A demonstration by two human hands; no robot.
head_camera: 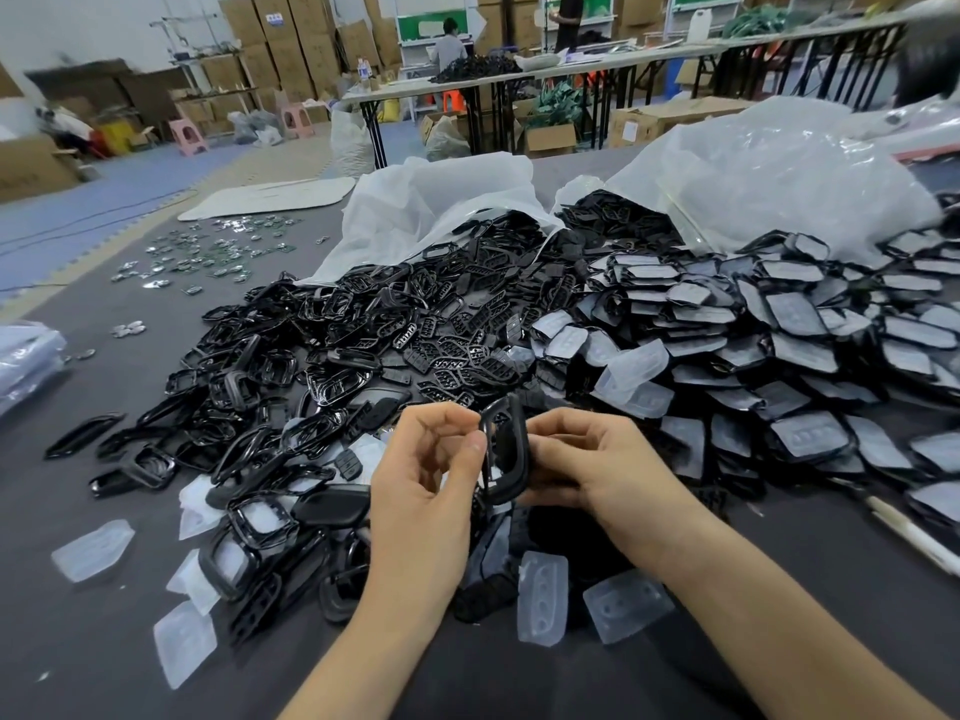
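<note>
Item: frame (506,449), black, glossy, rounded-rectangle ring. Location: centre of the picture, slightly below the middle, held on edge above the table (104,641), between both hands.

Left hand (426,475): fingers curled, thumb tip pressed to the frame's left rim; pinches it. Right hand (582,459): fingers curled round the frame's right side, thumb on top; grips it. Both forearms enter from the lower edge.

Table: dark grey cloth, fills the lower two thirds.

Black pile (311,345): loose frames and ribbed shells, left of centre, spreading down to the hands.

Padded pile (779,330): black parts with clear covers, right of centre to the right edge, touching the black pile.

Left bag (415,210): white, open, upper centre, black parts spilling from its mouth. Right bag (779,174): white and clear, upper right, likewise spilling.

Clear pads: one at lower left (93,550), well apart from the hands; two side by side (543,605) just under the right wrist; more among the near frames.

Small parts (218,257): shiny and green, scattered at upper left of the table.

Board (270,197): white, flat, beyond the small parts.

Sleeves (26,356): clear plastic stack, left edge.

Stick (904,532): pale, lower right edge.

Background: cartons (291,49), long tables (571,70), two people at the top centre.
</note>
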